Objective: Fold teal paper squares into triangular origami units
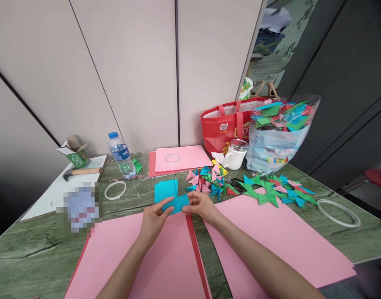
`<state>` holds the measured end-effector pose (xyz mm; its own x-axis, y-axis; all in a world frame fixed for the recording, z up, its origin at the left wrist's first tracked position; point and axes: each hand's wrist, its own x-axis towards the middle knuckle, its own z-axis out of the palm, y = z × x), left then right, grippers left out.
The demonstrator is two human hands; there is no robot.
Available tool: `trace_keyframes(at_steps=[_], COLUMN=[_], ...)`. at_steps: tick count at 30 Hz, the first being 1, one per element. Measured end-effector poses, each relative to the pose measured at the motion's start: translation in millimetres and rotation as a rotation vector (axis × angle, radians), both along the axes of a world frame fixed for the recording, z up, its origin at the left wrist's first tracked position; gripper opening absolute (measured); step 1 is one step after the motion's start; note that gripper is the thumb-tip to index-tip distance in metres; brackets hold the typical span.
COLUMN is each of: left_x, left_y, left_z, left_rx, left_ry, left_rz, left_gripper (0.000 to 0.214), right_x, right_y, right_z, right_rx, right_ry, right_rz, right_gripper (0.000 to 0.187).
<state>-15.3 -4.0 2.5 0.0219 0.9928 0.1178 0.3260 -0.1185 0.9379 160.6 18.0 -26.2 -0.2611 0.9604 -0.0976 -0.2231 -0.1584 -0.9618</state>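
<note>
Both my hands pinch a small folded piece of blue paper point(177, 204) just above the green table point(28, 253). My left hand point(155, 220) grips its left end and my right hand point(200, 204) grips its right end, fingers closed. A small stack of blue paper squares point(165, 189) lies just behind it. Large pink sheets point(159, 261) lie under my forearms, another pink sheet point(280, 236) to the right.
Folded paper pieces in pink, blue and green point(209, 178) and a green paper star ring point(268, 193) lie right of centre. Behind stand a white mug point(234, 157), a plastic bag of folded pieces point(277, 133), a red tote point(224, 124), a water bottle point(121, 155), tape rings point(115, 190) and a hammer point(81, 171).
</note>
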Motion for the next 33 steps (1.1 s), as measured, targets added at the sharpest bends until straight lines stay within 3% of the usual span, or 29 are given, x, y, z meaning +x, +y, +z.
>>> trace_keyframes(at_steps=[10,18,25,28,33], left_x=[0.1,1.6,2.5,3.3,4.5], left_y=[0.6,1.2,3.1,2.2,0.4], left_z=[4.7,-1.5,-6.8,-4.8,-0.8], left_rx=[-0.015,-0.064,-0.048,-0.087,-0.183], left_ry=[-0.028,-0.034,0.016,-0.015,-0.16], left_rz=[0.018,-0.064,-0.117,-0.135,-0.227], left_gripper=[0.037,0.034,0.032,0.04,0.074], right_x=[-2.9,-6.4,-4.7,-4.5,-3.9], right_y=[0.6,-8.4,-7.3,-6.0,-5.1], right_z=[-2.9,5.5,4.0,1.3,1.4], right_rx=[0.04,0.377,0.507,0.48,0.445], right_ry=[-0.035,-0.168,-0.368,-0.332,-0.318], right_rz=[0.0,-0.049,0.008,-0.017,-0.068], right_gripper=[0.039,0.021,0.013,0.014,0.014])
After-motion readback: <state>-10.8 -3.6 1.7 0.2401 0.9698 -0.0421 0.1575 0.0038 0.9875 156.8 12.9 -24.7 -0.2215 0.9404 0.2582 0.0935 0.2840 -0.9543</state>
